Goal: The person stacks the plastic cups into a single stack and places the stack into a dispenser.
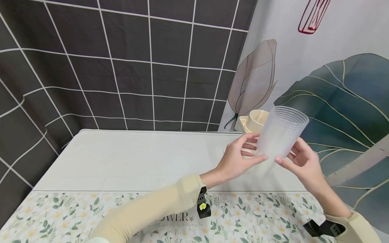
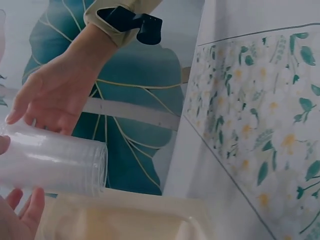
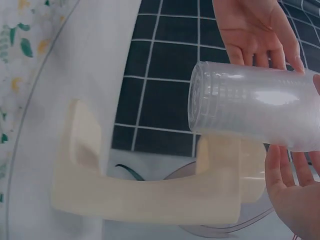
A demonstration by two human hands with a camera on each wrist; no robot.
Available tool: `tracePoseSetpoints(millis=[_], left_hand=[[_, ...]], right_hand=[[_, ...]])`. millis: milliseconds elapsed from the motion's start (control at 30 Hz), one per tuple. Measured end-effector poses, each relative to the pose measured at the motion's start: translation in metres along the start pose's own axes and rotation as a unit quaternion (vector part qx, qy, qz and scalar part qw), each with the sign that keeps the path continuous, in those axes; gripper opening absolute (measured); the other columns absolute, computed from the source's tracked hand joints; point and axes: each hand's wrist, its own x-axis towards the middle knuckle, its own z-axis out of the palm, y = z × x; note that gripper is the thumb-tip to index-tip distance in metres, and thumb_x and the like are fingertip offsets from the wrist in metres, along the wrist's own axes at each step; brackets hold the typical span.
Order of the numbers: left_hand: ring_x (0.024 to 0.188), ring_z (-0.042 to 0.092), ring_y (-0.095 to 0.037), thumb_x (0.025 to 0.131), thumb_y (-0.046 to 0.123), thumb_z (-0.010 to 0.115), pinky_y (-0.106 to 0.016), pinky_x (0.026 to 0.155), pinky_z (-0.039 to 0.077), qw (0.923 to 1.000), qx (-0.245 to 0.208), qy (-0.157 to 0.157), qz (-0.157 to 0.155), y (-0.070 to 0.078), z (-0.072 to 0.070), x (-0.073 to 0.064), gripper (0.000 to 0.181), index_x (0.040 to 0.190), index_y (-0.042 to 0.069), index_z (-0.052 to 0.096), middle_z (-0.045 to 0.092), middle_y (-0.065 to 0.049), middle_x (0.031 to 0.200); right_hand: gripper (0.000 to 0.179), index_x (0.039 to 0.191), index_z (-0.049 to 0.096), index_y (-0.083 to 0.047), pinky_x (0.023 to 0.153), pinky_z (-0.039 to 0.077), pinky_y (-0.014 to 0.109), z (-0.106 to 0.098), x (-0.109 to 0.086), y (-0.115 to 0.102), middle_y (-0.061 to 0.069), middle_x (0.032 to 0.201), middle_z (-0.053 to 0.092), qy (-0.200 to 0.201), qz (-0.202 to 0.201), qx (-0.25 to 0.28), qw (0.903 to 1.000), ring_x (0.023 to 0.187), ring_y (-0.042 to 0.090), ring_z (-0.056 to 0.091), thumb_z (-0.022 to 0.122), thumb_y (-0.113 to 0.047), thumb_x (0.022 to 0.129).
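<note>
A stack of clear plastic cups (image 1: 281, 135) is held up between my two hands, its mouths tilted up and to the right in the head view. My left hand (image 1: 238, 157) holds its left side, with the thumb across the front and the fingers round behind. On the other side, my right hand (image 1: 307, 167) holds the stack's lower right, its thumb at the front. Behind the cups stands a cream plastic holder (image 1: 244, 123) with a round cup-like ring (image 1: 258, 118); the stack and my left hand hide part of it. The right wrist view shows the holder's long curved body (image 3: 150, 200).
A white cloth (image 1: 136, 158) with a floral band (image 1: 67, 212) along its front covers the table. Dark grid-patterned fabric (image 1: 127, 77) hangs behind, and a leaf-print curtain (image 1: 343, 101) hangs at the right, close to my right hand.
</note>
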Motion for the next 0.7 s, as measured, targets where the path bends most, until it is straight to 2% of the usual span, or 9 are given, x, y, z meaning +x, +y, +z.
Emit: tracePoseSetpoints(millis=[367, 600, 700], left_hand=[[0.096, 0.064, -0.004, 0.085, 0.013, 0.072, -0.011, 0.078, 0.054, 0.9991, 0.017, 0.008, 0.037, 0.027, -0.006, 0.025, 0.056, 0.136, 0.01, 0.051, 0.064, -0.011, 0.118], [0.094, 0.064, -0.003, 0.084, 0.015, 0.073, -0.01, 0.077, 0.053, 0.9972, 0.043, 0.023, 0.057, 0.04, -0.013, 0.043, 0.055, 0.135, 0.009, 0.052, 0.064, -0.01, 0.116], [0.092, 0.064, -0.003, 0.084, 0.016, 0.073, -0.01, 0.078, 0.053, 0.9961, 0.047, 0.032, 0.067, 0.045, -0.016, 0.051, 0.055, 0.135, 0.01, 0.053, 0.064, -0.01, 0.116]], right_hand=[[0.071, 0.143, 0.037, 0.002, 0.095, 0.047, 0.012, -0.008, 0.028, -0.014, 0.005, 0.136, 0.052, 0.01, -0.04, 0.046, 0.9981, 0.119, 0.012, 0.054, 0.052, 0.026, 0.079], [0.066, 0.143, 0.039, 0.002, 0.093, 0.05, 0.015, -0.008, 0.049, -0.021, 0.007, 0.135, 0.054, 0.023, -0.051, 0.076, 0.9955, 0.116, 0.015, 0.056, 0.049, 0.024, 0.081], [0.063, 0.142, 0.041, 0.002, 0.092, 0.051, 0.015, -0.007, 0.059, -0.026, 0.007, 0.133, 0.055, 0.038, -0.05, 0.073, 0.9953, 0.114, 0.015, 0.057, 0.05, 0.021, 0.083]])
